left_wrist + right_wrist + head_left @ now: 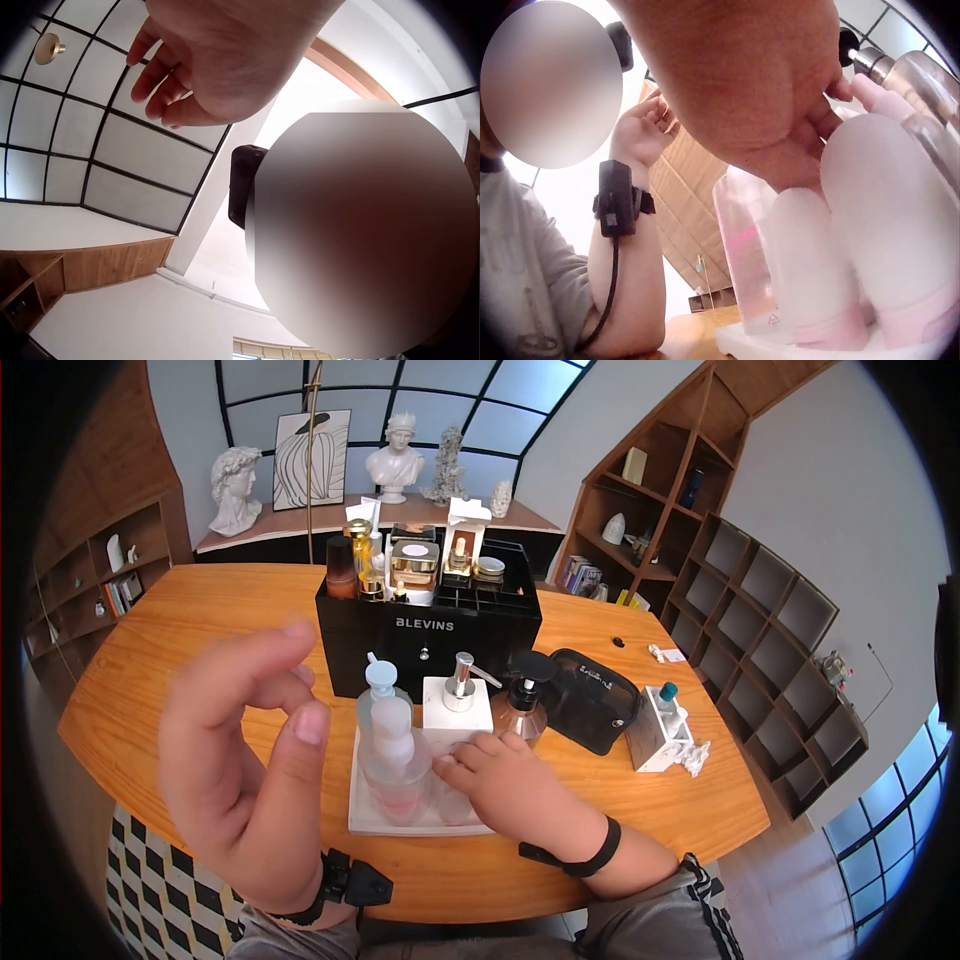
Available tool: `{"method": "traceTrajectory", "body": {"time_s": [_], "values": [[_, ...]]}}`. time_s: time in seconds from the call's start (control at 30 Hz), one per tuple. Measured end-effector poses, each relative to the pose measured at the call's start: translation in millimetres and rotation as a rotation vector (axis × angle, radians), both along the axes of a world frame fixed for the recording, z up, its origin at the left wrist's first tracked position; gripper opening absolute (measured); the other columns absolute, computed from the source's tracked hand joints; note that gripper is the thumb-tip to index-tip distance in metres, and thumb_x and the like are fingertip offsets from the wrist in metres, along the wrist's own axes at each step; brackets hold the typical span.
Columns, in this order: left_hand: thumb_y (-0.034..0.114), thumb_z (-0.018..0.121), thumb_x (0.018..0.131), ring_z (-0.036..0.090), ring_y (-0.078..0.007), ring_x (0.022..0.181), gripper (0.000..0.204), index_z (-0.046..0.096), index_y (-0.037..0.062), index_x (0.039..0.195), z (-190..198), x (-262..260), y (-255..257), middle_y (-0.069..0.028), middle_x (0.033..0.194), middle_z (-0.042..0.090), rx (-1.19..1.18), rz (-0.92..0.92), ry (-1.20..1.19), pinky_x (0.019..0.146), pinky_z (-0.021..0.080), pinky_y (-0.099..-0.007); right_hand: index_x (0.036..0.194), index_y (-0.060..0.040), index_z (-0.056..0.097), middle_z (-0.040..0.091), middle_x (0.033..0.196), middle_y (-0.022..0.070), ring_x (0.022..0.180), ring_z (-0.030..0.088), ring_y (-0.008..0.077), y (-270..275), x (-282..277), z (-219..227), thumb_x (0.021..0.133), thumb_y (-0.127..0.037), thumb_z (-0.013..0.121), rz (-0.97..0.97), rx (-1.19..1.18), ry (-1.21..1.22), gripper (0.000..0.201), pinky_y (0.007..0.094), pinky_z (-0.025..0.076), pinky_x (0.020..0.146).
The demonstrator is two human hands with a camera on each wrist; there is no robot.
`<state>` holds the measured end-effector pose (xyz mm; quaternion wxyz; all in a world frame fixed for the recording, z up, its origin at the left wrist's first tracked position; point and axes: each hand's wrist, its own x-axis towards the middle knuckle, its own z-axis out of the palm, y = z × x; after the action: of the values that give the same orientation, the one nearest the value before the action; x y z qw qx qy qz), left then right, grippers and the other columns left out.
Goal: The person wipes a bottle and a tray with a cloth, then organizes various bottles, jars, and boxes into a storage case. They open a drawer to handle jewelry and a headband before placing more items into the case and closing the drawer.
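My left hand [245,770] is raised over the table's left side, fingers loosely curled and holding nothing; its empty palm shows in the left wrist view [217,60]. My right hand [515,790] reaches over the white tray [375,825], fingers bent down in front of the white pump bottle [458,712]. Whether they grip anything is hidden. In the right wrist view, two rounded white bottles [892,210] with pink lower parts stand beside this hand [742,90]. Clear bottles, one with a frosted top [393,740] and one with a blue top [380,678], stand left of it.
Behind the tray is a black cosmetics box [370,645] filled with jars and bottles. A brown bottle with a black pump [525,705], a black mesh pouch [592,705] and a white marbled holder [655,740] stand or lie to the right.
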<state>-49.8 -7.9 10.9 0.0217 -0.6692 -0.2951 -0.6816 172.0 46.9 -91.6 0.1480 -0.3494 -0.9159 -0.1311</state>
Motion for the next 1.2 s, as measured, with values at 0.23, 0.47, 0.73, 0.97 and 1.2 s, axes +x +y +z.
{"method": "traceTrajectory", "body": {"time_s": [0.23, 0.47, 0.73, 0.97, 1.2], "values": [[-0.004, 0.059, 0.084, 0.055, -0.0152, 0.083, 0.031, 0.059, -0.0039, 0.115, 1.9, 5.4, -1.7, -0.0089, 0.090, 0.059, -0.009, -0.030, 0.025, 0.081, 0.043, -0.0289, 0.117, -0.0132, 0.064, 0.062, 0.106, 0.0026, 0.105, 0.055, 0.0235, -1.2, -0.1, 4.6, 0.078, -0.006, 0.062, -0.014, -0.098, -0.004, 0.039, 0.0367, 0.043, 0.090], [-0.004, 0.061, 0.083, 0.055, -0.0157, 0.082, 0.027, 0.061, -0.0042, 0.110, 0.9, 9.6, 2.3, -0.0105, 0.094, 0.060, -0.001, -0.047, 0.049, 0.079, 0.043, -0.0273, 0.112, -0.0129, 0.065, 0.062, 0.102, 0.0039, 0.103, 0.057, 0.0249, 5.8, 3.1, -4.5, 0.079, -0.005, 0.063, 0.040, -0.132, 0.114, 0.034, 0.0384, 0.045, 0.087], [-0.002, 0.064, 0.081, 0.057, -0.0178, 0.082, 0.029, 0.063, -0.0026, 0.110, 3.1, 14.0, 2.4, -0.0101, 0.092, 0.060, -0.073, -0.073, 0.154, 0.078, 0.043, -0.0298, 0.109, -0.0109, 0.066, 0.062, 0.099, 0.0065, 0.095, 0.059, 0.0293, -2.9, 12.7, 31.6, 0.080, -0.003, 0.065, 0.023, -0.063, 0.306, 0.030, 0.0395, 0.046, 0.083], [0.012, 0.071, 0.081, 0.060, -0.0305, 0.091, 0.042, 0.062, 0.0029, 0.121, 2.8, 43.4, 14.3, -0.0147, 0.101, 0.063, -0.169, -0.080, 0.450, 0.084, 0.045, -0.0381, 0.107, -0.0034, 0.063, 0.064, 0.095, 0.0125, 0.086, 0.059, 0.0331, -21.0, 43.3, 77.8, 0.082, -0.001, 0.066, 0.049, 0.118, 0.691, 0.025, 0.0395, 0.048, 0.079], [0.025, 0.075, 0.081, 0.059, -0.0334, 0.090, 0.047, 0.060, 0.0048, 0.121, -19.2, 78.2, 29.7, -0.0139, 0.095, 0.064, -0.193, -0.073, 0.605, 0.083, 0.043, -0.0421, 0.106, -0.0025, 0.062, 0.063, 0.093, 0.0104, 0.080, 0.059, 0.0206, -39.1, 54.7, 90.6, 0.085, -0.004, 0.068, 0.020, -0.020, 0.871, 0.022, 0.0299, 0.048, 0.069]]}}
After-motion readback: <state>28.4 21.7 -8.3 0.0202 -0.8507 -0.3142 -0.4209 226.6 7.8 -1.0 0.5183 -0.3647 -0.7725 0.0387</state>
